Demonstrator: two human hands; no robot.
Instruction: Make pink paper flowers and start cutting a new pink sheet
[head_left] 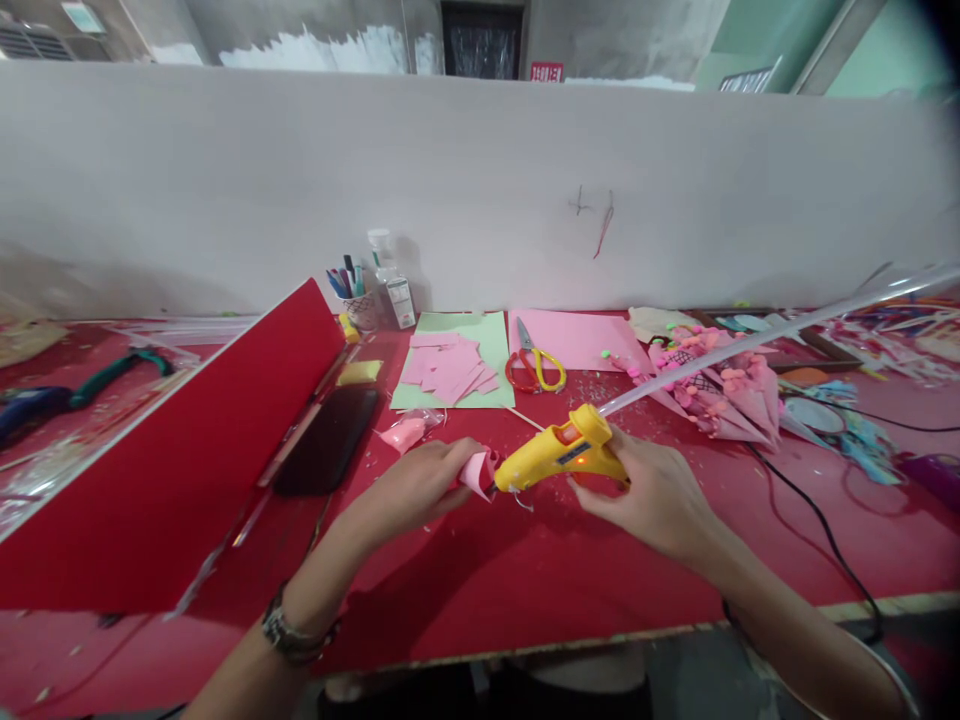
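My right hand (pixel 651 492) grips a yellow hot glue gun (pixel 559 455) with a long clear glue stick (pixel 765 335) sticking out of its back toward the upper right. The nozzle points left and touches a small folded pink paper piece (pixel 480 470). My left hand (pixel 420 482) pinches that pink piece just above the red table (pixel 525 580). A watch sits on my left wrist.
Behind the hands lie a stack of pink paper squares (pixel 450 368) on green paper, red-and-yellow scissors (pixel 534 366), a pink sheet and pink paper cones (pixel 712 390). A red board (pixel 187 450) leans at left beside a black phone (pixel 328 440). A black cord (pixel 817 520) trails right.
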